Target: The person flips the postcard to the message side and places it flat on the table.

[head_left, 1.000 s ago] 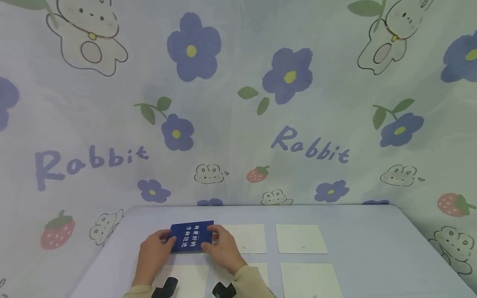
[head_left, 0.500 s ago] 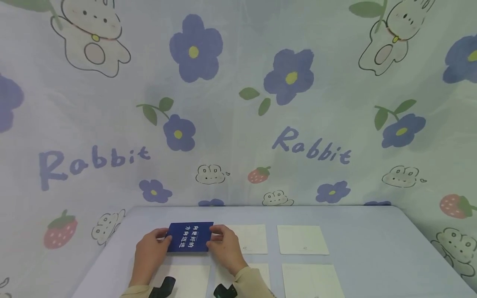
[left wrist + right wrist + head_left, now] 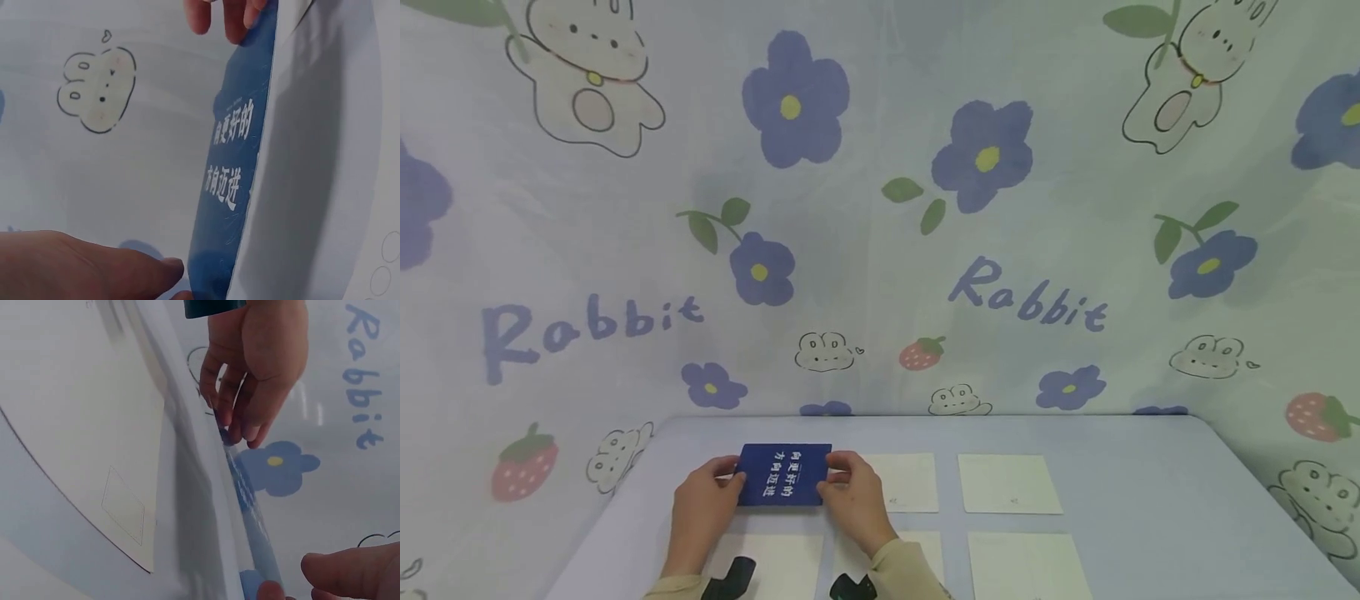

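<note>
A dark blue postcard with white lettering is held between my two hands at the back left of the table. My left hand pinches its left edge, thumb on the near side. At the opposite edge my right hand pinches it between thumb and fingers. In the left wrist view the blue postcard is seen at a steep angle, its lettering sideways, with the left thumb at its lower end. The right wrist view catches the card almost edge-on, the left hand at its far end.
Several cream cards lie face up in two rows, among them a back-row card and a front-row card. The white table ends at a hanging cloth printed with rabbits and flowers. A black wrist device sits by the left sleeve.
The blue postcard was slightly slanted a second ago and is now squarer to the view. Both hands have kept their grip, the left hand shifting slightly left.
</note>
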The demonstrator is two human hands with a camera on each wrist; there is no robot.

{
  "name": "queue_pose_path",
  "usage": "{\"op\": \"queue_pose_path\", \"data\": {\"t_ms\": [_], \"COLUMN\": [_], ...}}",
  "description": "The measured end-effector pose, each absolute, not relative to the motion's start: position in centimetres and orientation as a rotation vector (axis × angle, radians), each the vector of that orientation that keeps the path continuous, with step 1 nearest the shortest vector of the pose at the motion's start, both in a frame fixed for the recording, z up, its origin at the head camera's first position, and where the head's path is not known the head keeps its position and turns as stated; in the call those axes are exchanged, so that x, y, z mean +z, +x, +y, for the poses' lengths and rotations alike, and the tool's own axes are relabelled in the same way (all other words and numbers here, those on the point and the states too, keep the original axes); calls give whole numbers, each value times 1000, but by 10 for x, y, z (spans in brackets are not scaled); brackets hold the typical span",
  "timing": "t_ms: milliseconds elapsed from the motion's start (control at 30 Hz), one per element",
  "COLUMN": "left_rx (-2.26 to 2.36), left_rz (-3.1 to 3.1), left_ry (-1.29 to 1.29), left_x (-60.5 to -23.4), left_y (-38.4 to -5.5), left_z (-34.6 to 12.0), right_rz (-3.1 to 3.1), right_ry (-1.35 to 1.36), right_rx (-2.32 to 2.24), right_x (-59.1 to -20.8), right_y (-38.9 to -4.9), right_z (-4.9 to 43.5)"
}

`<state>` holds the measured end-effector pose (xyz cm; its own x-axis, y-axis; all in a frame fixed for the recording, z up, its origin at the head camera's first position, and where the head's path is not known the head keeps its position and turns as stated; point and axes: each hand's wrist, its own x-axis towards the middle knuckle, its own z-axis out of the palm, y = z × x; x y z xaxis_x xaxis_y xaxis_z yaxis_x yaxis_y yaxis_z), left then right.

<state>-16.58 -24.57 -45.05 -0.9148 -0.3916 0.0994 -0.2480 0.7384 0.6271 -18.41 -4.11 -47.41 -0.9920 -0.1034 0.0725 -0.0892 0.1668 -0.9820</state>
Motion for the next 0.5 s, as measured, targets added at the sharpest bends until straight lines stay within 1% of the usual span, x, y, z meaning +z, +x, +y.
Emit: {"op": "queue_pose_path", "data": {"t_ms": [500], "left_rx": [-956], "left_rz": [-2640], "left_ry": [510], "left_x": [-445], "left_y": [-164], "left_z": [-241], "right_rz": [2392], "right_ry": [-129], "right_rx": [-2134], "right_x": [-476], "right_y": [-187], "right_z": [-41]}}
